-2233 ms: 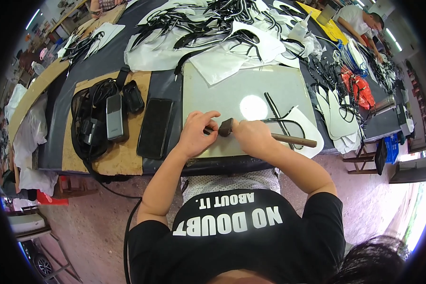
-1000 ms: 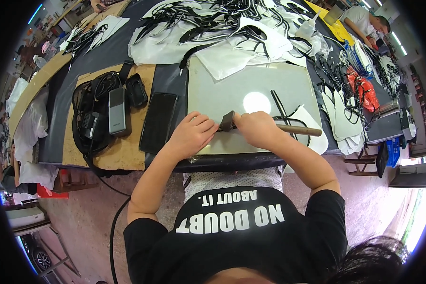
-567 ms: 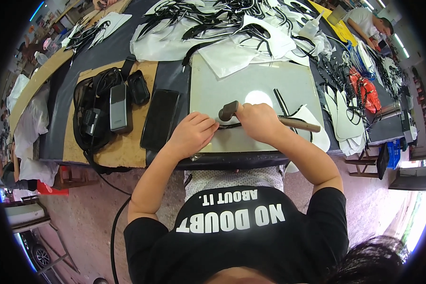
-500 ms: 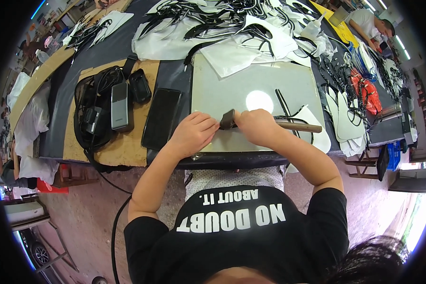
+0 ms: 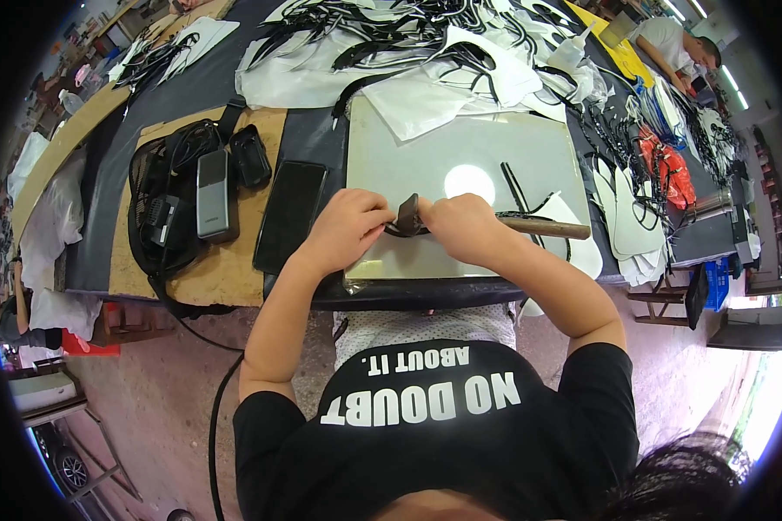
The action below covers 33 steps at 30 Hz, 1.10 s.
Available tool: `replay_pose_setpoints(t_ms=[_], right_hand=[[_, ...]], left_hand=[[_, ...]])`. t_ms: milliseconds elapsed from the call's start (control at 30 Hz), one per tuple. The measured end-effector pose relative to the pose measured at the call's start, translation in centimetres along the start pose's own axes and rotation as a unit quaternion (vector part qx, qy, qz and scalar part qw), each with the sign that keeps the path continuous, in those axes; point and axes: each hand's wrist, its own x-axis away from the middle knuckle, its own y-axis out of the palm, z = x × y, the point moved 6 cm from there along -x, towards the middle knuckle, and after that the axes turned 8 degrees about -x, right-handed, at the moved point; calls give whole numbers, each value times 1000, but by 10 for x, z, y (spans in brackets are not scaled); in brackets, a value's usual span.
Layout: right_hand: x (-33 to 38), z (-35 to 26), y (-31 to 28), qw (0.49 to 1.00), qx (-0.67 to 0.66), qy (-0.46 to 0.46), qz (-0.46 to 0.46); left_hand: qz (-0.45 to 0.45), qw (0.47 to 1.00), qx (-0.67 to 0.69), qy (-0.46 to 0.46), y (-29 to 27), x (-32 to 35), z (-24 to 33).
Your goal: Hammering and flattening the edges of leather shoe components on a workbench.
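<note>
Cardboard sheet (image 5: 235, 260), brown and flat, lies at the left of the dark bench (image 5: 313, 139), carrying a tangle of black cables (image 5: 161, 217), a slim grey handset-shaped device (image 5: 213, 193) and a small black case (image 5: 250, 156). Just right of it, a black rectangular phone (image 5: 288, 215) rests face up, partly on the sheet's edge.

At centre, on a pale grey work slab (image 5: 443, 156) with a bright round glare spot, the left hand (image 5: 343, 230) pinches down a thin black strap piece (image 5: 400, 231), its grip closed on the material at the slab's near edge. The right hand (image 5: 465, 227) is wrapped tight around a wooden-handled hammer (image 5: 543, 227), the dark metal head (image 5: 407, 211) standing just above the strap and close against the left fingertips. Whether the head touches the strap cannot be told.

Beyond the slab, a heap of white cut sheets and black strap loops (image 5: 391, 52) sits across the bench's far side; to the right, white sole-shaped pieces (image 5: 621, 204) and a red-orange bundle (image 5: 665, 165) lie in rows. Judging by this, hammering of the one strap is under way, with much of the stacked material apparently yet to be handled. Another person (image 5: 673, 48) in a white top works at the far right end.
</note>
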Motion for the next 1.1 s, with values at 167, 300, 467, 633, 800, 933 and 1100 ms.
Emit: replay_pose_setpoints(t_ms=[167, 300, 467, 633, 800, 933, 1100], right_hand=[[1, 10, 8, 999, -12, 10, 42], [3, 11, -9, 989, -64, 3, 136], [-1, 4, 10, 997, -58, 32, 39], [-2, 11, -3, 993, -43, 35, 100], [-3, -5, 8, 998, -39, 10, 44], [-3, 4, -8, 992, -40, 0, 116], [-7, -6, 8, 998, -31, 23, 41]], left_hand=[[-8, 996, -68, 63, -4, -2, 11], [21, 990, -117, 75, -4, 5, 18], [35, 990, -118, 72, -3, 13, 20], [39, 990, -116, 68, -4, 15, 21], [71, 992, -87, 63, -5, 17, 19], [92, 993, -44, 53, -4, 22, 11], [119, 992, -14, 34, -5, 22, 9]])
